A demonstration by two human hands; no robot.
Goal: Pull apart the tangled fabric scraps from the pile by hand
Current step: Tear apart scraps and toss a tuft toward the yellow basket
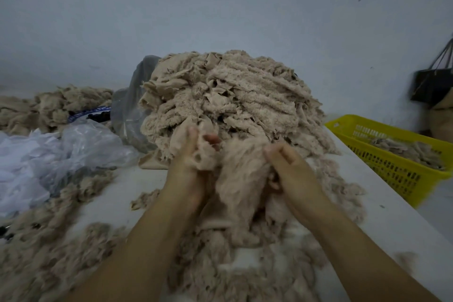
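Note:
A tall pile of tangled beige fleece scraps (230, 95) rises at the middle of the white table (382, 206). In front of it, both hands hold one fluffy beige scrap (241, 179) that hangs down between them. My left hand (193, 157) grips its left edge, fingers curled into the fabric. My right hand (289, 167) grips its right side with the thumb on top. The lower end of the scrap blends into loose fluff on the table.
Loose beige fluff (61, 240) covers the near table. Crumpled clear plastic bags (61, 154) lie at left, with another scrap heap (49, 108) behind. A yellow plastic basket (397, 154) holding scraps stands at right. A dark bag (431, 81) hangs on the wall.

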